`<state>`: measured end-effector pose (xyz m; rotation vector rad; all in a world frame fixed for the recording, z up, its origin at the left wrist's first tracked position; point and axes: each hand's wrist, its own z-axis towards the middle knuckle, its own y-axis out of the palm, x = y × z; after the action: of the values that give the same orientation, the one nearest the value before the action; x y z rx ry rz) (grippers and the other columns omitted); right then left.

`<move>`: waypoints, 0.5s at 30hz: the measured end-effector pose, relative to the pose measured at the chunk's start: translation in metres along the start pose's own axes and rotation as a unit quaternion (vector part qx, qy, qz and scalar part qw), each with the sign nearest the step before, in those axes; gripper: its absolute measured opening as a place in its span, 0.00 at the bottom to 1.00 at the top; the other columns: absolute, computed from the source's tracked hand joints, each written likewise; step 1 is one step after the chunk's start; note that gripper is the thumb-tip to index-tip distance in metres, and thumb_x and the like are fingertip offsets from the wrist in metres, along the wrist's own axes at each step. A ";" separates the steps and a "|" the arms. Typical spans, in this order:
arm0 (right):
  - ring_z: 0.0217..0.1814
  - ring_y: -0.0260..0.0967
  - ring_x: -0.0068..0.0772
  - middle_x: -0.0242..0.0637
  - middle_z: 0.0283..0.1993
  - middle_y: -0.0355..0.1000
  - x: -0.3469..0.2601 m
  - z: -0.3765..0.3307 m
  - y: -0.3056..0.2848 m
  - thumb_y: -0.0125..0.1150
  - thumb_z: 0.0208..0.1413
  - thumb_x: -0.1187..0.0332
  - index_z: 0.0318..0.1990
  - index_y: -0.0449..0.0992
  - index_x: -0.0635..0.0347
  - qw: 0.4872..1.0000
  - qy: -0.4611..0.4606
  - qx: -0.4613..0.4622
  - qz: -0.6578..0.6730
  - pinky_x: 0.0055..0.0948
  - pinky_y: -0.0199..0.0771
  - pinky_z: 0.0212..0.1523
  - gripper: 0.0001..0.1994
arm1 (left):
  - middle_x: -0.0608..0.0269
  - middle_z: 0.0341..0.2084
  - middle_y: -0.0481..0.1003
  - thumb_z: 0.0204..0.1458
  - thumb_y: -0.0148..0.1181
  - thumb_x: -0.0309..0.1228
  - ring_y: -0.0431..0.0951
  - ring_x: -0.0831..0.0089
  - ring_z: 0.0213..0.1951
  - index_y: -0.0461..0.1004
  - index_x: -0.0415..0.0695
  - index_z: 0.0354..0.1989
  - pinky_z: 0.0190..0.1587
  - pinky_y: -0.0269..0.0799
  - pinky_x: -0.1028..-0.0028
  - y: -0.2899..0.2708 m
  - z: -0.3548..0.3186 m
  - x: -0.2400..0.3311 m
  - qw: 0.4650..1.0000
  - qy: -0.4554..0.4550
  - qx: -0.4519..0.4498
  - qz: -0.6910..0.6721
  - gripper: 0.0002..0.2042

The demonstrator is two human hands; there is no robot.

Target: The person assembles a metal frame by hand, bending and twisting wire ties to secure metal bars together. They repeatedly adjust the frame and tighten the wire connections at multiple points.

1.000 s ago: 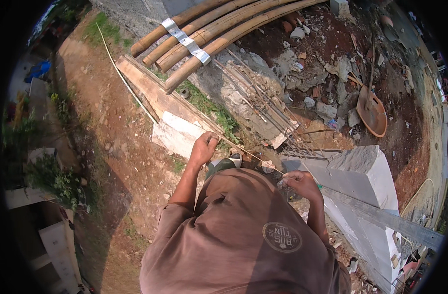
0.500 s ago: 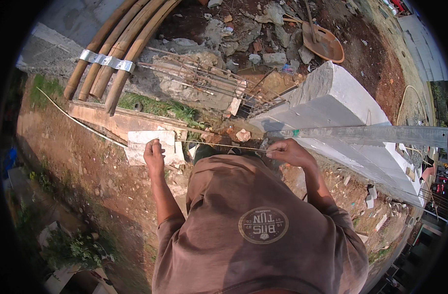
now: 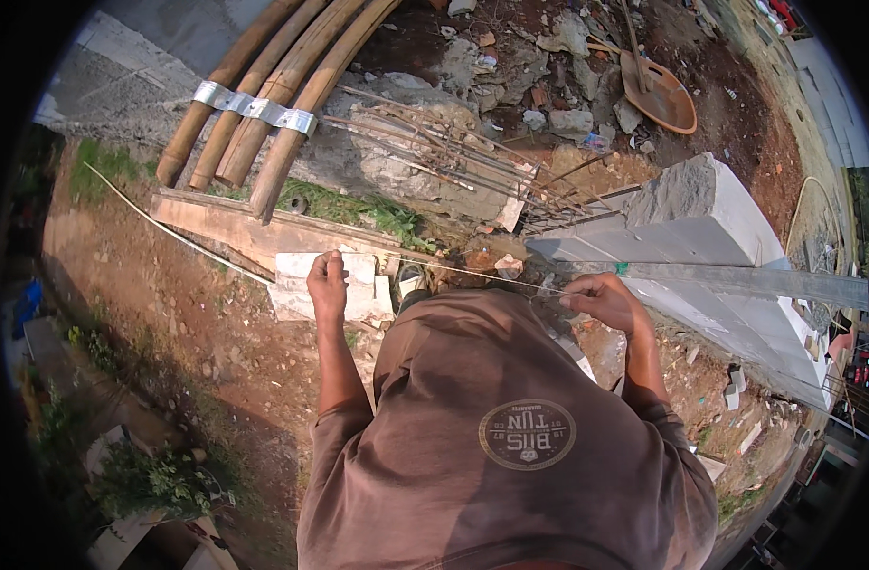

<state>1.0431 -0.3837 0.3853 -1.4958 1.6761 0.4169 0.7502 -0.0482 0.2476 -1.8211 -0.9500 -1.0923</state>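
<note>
A thin pale string [image 3: 453,269] runs taut in front of my chest between both hands. My left hand [image 3: 327,281] is closed around it above a white block [image 3: 368,285] lying on the dirt. My right hand [image 3: 605,300] pinches the string's other end beside the near end of a long grey metal bar [image 3: 748,282]. The bar lies along the top of a low wall of white blocks [image 3: 710,214]. Left of my left hand, a pale line [image 3: 169,228] continues across the ground. My brown shirt hides the ground right below me.
A bundle of bamboo poles [image 3: 264,90] bound with a metal band lies at the top left over a wooden plank [image 3: 235,228]. Rusty rebar [image 3: 453,152] sticks out over rubble. An orange digging tool [image 3: 658,90] lies top right. Plants [image 3: 159,475] grow lower left.
The view has swung, so the bamboo moved left and the block wall came closer. My hands stay apart on the string, the left one a little higher than half a second ago.
</note>
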 end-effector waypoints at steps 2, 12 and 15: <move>0.29 0.69 0.18 0.32 0.31 0.75 -0.014 -0.004 -0.003 0.65 0.51 0.70 0.34 0.79 0.64 0.999 -0.019 0.023 0.012 0.22 0.68 0.30 0.06 | 0.72 0.23 0.70 0.57 0.56 0.41 0.71 0.82 0.26 0.74 0.44 0.34 0.26 0.67 0.80 -0.004 0.005 0.002 1.000 -0.005 -0.012 0.008 0.12; 0.25 0.61 0.12 0.24 0.23 0.68 -0.060 -0.074 -0.028 0.66 0.48 0.74 0.30 0.77 0.64 0.980 -0.079 0.150 0.106 0.16 0.60 0.26 0.04 | 0.75 0.18 0.67 0.49 0.66 0.34 0.61 0.86 0.21 0.74 0.41 0.30 0.22 0.58 0.81 0.027 -0.005 0.029 0.988 0.010 -0.153 0.007 0.10; 0.24 0.60 0.13 0.25 0.23 0.67 -0.048 -0.087 -0.036 0.65 0.47 0.75 0.29 0.77 0.64 0.955 -0.138 0.225 0.138 0.16 0.58 0.25 0.03 | 0.75 0.17 0.67 0.48 0.65 0.28 0.61 0.87 0.21 0.73 0.40 0.31 0.22 0.58 0.81 0.037 -0.012 0.013 0.983 0.009 -0.180 0.022 0.07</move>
<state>1.0432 -0.4230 0.4832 -0.8351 1.6203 0.3429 0.7840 -0.0712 0.2538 -2.1055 -0.7313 -1.3162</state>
